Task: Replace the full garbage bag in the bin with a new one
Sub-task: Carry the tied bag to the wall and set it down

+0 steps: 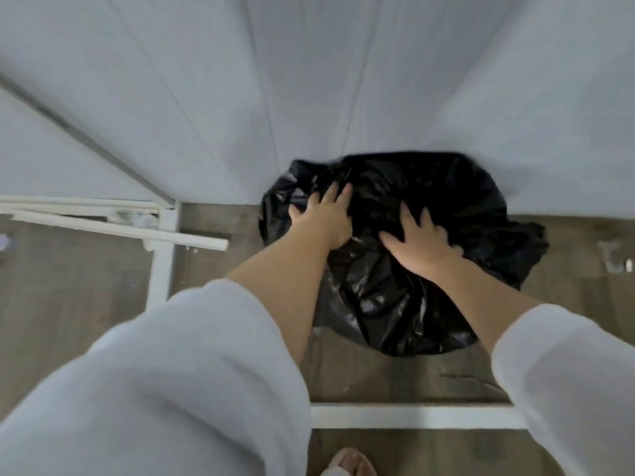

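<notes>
A black plastic garbage bag [446, 201] is draped over the bin against the grey wall, hiding the bin itself. My left hand [324, 218] lies on the bag's upper left part, fingers spread and pointing toward the wall. My right hand [417, 240] presses on the bag's middle with fingers splayed flat. Neither hand curls round the plastic as far as I can see. Both forearms reach down from white sleeves.
The grey panelled wall [309, 80] stands directly behind the bag. White frame bars [161, 255] run at the left and another white bar [412, 415] crosses the wooden floor near me. A slippered foot [347, 462] shows at the bottom edge.
</notes>
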Motion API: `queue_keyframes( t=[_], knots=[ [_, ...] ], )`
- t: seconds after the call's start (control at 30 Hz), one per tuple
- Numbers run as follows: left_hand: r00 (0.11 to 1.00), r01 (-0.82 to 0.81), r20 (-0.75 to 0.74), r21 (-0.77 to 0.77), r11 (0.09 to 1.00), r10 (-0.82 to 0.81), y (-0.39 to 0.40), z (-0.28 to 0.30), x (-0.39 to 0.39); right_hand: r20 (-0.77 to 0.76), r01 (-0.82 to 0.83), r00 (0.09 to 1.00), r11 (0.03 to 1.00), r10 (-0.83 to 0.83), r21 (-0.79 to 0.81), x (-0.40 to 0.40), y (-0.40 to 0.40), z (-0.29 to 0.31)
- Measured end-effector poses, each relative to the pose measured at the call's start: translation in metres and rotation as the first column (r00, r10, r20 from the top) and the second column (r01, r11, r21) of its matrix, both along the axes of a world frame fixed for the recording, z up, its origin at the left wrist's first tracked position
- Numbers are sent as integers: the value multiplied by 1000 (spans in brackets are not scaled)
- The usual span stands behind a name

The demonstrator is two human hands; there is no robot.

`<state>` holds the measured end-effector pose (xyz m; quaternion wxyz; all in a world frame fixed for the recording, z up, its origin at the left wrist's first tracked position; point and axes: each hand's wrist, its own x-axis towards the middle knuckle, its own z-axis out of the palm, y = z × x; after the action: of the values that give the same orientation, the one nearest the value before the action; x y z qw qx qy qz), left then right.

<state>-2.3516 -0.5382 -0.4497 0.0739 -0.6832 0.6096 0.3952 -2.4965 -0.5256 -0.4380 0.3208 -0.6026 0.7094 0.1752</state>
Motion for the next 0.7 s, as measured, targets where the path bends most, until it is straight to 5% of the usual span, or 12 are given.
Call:
queue_keyframes(
  t=[0.13, 0.23, 0.4, 0.57, 0.7],
  knots=[
    [999, -34, 15, -153, 988, 37, 34, 119, 50, 0, -21, 1000, 999, 21, 45, 6, 7, 107],
    [987, -20, 161, -72, 997, 31, 84, 239, 116, -43, -133, 990, 991, 134, 24, 38, 32, 214],
    [874, -295, 318, -257, 920, 368, 177, 465, 263, 84, -422, 905, 905, 417, 50, 182, 55, 398],
    [617, -478, 306, -587, 654, 725, 284, 635, 397, 336, -607, 633, 717, 697, -343, 386, 125, 576],
    [438, -505, 278, -711, 490, 855, 385, 704, 497, 346, -682, 424, 546, 837, -486, 517, 187, 650]
  ],
)
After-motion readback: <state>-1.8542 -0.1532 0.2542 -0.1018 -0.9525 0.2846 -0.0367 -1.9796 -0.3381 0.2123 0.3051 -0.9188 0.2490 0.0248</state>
